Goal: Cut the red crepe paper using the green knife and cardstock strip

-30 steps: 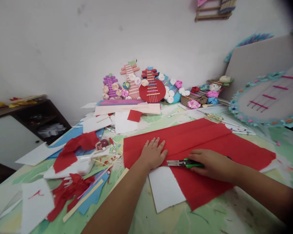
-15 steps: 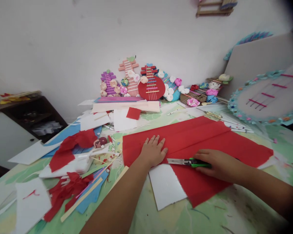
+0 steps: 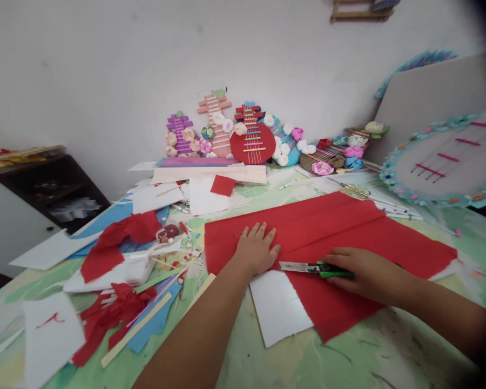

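Observation:
A large sheet of red crepe paper (image 3: pixel 348 232) lies creased across the table in front of me. My left hand (image 3: pixel 256 249) rests flat on its left part, fingers spread. In my right hand (image 3: pixel 362 270) is a green utility knife (image 3: pixel 324 269), its long blade pointing left toward my left hand and lying low over the red paper. A white card (image 3: pixel 281 308) sticks out from under the red sheet, below the blade. How the red paper runs beneath my left palm is hidden.
Red scraps (image 3: pixel 113 313), paper strips and white pieces (image 3: pixel 52 337) clutter the left side. Paper lute-shaped crafts (image 3: pixel 253 141) with paper flowers lean on the back wall. Gold-handled scissors (image 3: pixel 356 190) and white pens lie behind the sheet. A dark cabinet (image 3: pixel 68 189) stands at left.
The whole view has shifted slightly. Both hands, the knife and the red paper keep nearly the same places relative to each other.

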`<state>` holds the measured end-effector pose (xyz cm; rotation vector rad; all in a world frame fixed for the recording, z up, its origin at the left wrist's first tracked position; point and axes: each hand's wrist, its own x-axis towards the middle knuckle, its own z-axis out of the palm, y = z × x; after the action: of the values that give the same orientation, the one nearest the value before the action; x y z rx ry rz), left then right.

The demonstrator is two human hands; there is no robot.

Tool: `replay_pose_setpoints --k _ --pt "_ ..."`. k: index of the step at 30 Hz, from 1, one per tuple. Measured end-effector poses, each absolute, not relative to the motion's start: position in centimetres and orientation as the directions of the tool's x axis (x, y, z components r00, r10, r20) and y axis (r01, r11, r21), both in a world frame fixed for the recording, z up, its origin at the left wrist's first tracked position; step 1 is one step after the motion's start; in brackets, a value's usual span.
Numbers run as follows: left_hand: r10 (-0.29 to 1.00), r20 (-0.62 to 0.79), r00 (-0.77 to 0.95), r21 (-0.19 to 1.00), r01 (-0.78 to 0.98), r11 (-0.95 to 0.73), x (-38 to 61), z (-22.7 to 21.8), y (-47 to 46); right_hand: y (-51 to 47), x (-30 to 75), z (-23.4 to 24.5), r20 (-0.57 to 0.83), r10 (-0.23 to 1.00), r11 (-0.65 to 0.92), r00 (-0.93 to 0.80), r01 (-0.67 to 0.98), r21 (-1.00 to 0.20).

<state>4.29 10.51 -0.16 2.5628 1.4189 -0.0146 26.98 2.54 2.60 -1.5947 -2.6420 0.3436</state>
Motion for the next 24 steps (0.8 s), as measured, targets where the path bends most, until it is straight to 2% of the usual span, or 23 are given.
replay_pose_setpoints --k 24 --pt "0.835 -0.115 0.538 0.159 0.84 -0.519 4.27 -0.13 10.51 2.08 27.89 2.47 -0.079 0.863 0.474 -0.499 0.854 -0.216"
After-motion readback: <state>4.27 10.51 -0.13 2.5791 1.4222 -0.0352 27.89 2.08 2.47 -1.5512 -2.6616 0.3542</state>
